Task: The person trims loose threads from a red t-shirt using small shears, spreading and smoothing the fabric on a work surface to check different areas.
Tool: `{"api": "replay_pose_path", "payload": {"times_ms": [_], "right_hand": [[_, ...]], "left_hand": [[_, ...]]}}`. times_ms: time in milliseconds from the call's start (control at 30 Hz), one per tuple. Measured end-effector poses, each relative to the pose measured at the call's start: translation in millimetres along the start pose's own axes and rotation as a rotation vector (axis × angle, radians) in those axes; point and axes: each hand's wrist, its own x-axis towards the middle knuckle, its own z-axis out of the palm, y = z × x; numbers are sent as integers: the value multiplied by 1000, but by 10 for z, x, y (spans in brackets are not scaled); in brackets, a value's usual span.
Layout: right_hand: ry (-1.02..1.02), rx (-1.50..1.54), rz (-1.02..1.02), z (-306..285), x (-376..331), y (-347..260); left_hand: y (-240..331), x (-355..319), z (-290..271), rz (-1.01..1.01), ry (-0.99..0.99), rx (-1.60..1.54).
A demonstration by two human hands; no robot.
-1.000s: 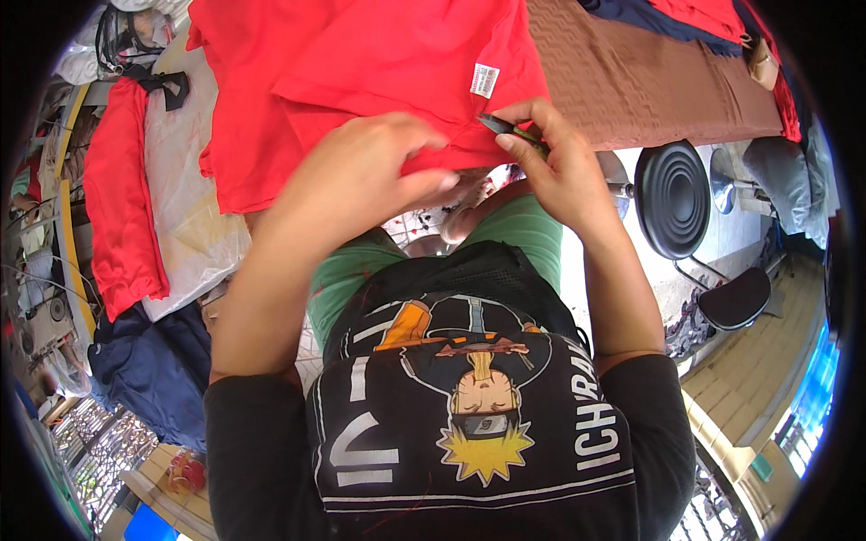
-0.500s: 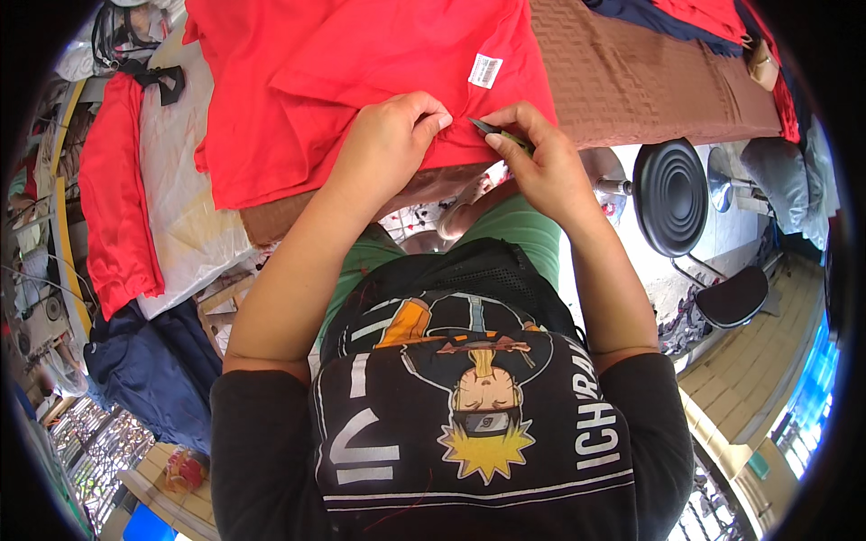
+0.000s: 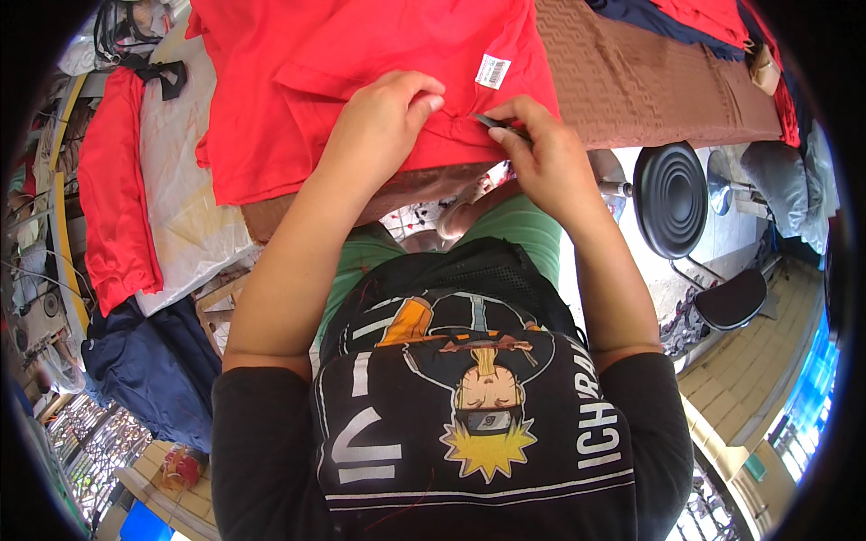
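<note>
A red garment (image 3: 262, 117) with a white barcode label (image 3: 492, 71) lies spread over the near part of a brown-covered table. Over it, the thumb and forefinger of my left hand (image 3: 383, 122) come together in a pinch; anything between the tips is too small to make out. My right hand (image 3: 546, 149) is closed around a pair of thread snips (image 3: 492, 121), their dark blades pointing left toward my left hand. Most of the snips is hidden by my fingers. A crease in the red cloth runs beneath both hands.
The brown table cover (image 3: 658, 90) extends right, with red and navy cloth (image 3: 695, 22) at its far side. Left are a red cloth piece (image 3: 117, 198), plastic sheeting (image 3: 185, 180) and a navy garment (image 3: 153, 361). A black round stool (image 3: 670, 198) stands right.
My left hand has moved up and slightly left, away from the cloth's near edge. The right hand with the snips has shifted slightly; the red garment has moved a little right.
</note>
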Motion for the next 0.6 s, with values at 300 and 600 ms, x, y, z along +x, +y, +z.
{"api": "replay_pose_path", "payload": {"times_ms": [300,600], "right_hand": [[32,359,32,182,60,154],[-50,262,56,104,91,102]], "left_hand": [[-108,106,128,85,-97,-10],[-114,152,35,-119,-152,-215]]}}
